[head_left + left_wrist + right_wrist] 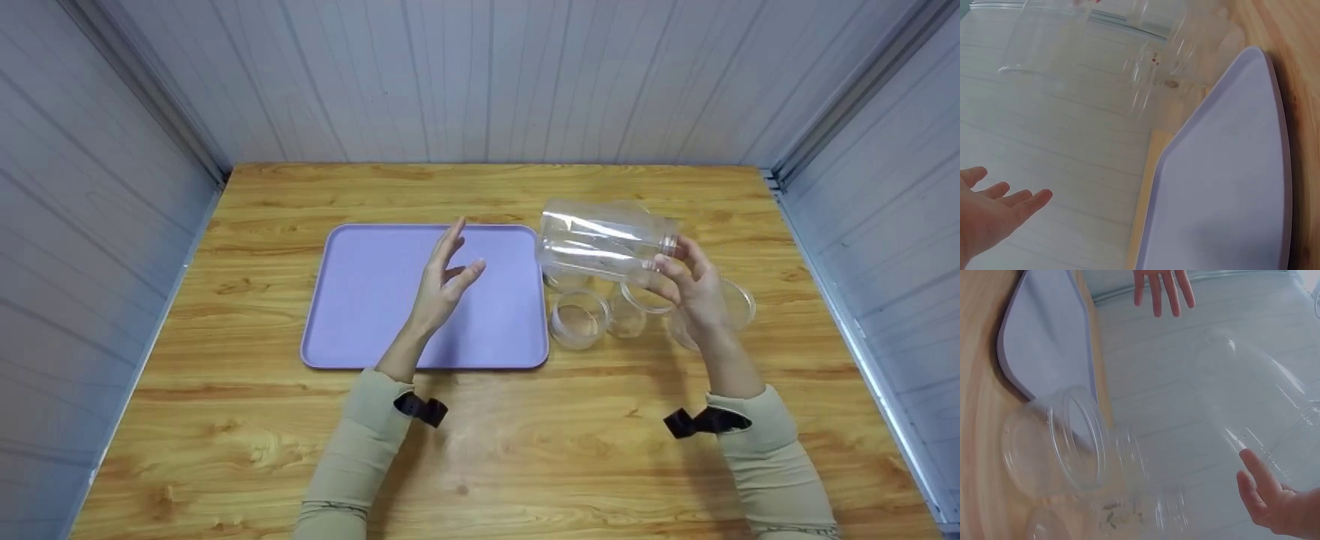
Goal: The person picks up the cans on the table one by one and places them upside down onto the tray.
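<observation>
One jar [596,238]: big and clear, held in the air on its side, near the far right corner of the tray [356,300]; its base is toward the tray, its neck away from it.
Right hand [697,289]: to the right of the tray; thumb and fingers are clamped on the neck of the jar.
Left hand [436,294]: above the tray; the fingers are stretched, and the thumb stands apart from them.
Tray: lilac, with a low rim, it lies flat on the wooden table [487,465].
Pots [577,321]: several, clear, on the table to the right of the tray, the closest just beside its edge; they overlap, so I cannot count them surely.
Sleeves [364,427]: pale, on the near side of the tray; a black device [421,409] is at each cuff.
Wall [450,82]: white panels, behind the tray.
</observation>
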{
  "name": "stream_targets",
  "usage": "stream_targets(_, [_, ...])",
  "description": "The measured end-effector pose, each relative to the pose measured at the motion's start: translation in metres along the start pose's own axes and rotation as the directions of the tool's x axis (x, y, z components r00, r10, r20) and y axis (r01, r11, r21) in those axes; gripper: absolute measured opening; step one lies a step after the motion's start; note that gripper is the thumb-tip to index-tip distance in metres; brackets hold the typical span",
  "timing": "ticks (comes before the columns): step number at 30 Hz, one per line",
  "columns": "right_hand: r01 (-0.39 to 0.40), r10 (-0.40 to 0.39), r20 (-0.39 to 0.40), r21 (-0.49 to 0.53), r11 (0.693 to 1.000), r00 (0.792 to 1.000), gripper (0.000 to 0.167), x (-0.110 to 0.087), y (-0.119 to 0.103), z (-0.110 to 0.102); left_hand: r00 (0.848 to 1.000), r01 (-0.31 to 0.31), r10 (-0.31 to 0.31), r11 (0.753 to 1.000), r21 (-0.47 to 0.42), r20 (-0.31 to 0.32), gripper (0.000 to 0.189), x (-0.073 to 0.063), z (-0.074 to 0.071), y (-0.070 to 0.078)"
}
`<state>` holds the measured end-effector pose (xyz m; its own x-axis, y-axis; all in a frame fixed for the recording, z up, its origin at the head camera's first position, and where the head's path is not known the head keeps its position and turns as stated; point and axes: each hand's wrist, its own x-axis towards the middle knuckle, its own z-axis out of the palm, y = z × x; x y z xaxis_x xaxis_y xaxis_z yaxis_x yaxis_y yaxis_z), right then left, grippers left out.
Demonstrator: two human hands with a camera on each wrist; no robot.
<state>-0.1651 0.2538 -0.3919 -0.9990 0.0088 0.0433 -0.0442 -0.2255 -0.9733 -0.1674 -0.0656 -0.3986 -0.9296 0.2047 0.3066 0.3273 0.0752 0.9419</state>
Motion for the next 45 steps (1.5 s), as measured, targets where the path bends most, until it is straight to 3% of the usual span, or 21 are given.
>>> stream_targets(3, [-0.016, 0.015, 0.043, 0.033, 0.999, 0.999, 0.038, -0.001, 0.002, 0.005, 1.000, -0.005, 0.005, 1.000, -0.001, 0.027, 0.066, 0.001, 0.002, 0.000])
stream_targets(10, [-0.066, 0.067, 0.100, -0.009, 0.998, 0.993, 0.036, -0.002, 0.007, 0.012, 0.996, 0.012, -0.012, 1.000, 0.004, 0.088, 0.071, 0.003, 0.007, 0.002])
stream_targets(24, [-0.172, 0.161, 0.202, 0.037, 0.984, 0.966, 0.053, -0.001, 0.013, 0.026, 0.985, 0.028, -0.022, 0.999, -0.035, 0.174, 0.083, 0.006, 0.012, 0.001])
stream_targets(32, [-0.185, 0.164, 0.224, 0.075, 0.980, 0.961, 0.053, 0.002, 0.015, 0.032, 0.987, 0.056, -0.040, 0.993, -0.100, 0.154, 0.081, 0.009, 0.013, 0.002])
stream_targets(39, [-0.204, 0.178, 0.247, 0.085, 0.975, 0.953, 0.053, 0.004, 0.016, 0.031, 0.986, 0.014, 0.011, 0.989, -0.147, 0.169, 0.075, 0.012, 0.013, 0.002])
stream_targets(45, [-0.219, 0.186, 0.258, 0.109, 0.970, 0.948, 0.058, 0.006, 0.016, 0.031, 0.992, -0.009, 0.030, 0.986, -0.165, 0.122, 0.070, 0.014, 0.014, -0.001])
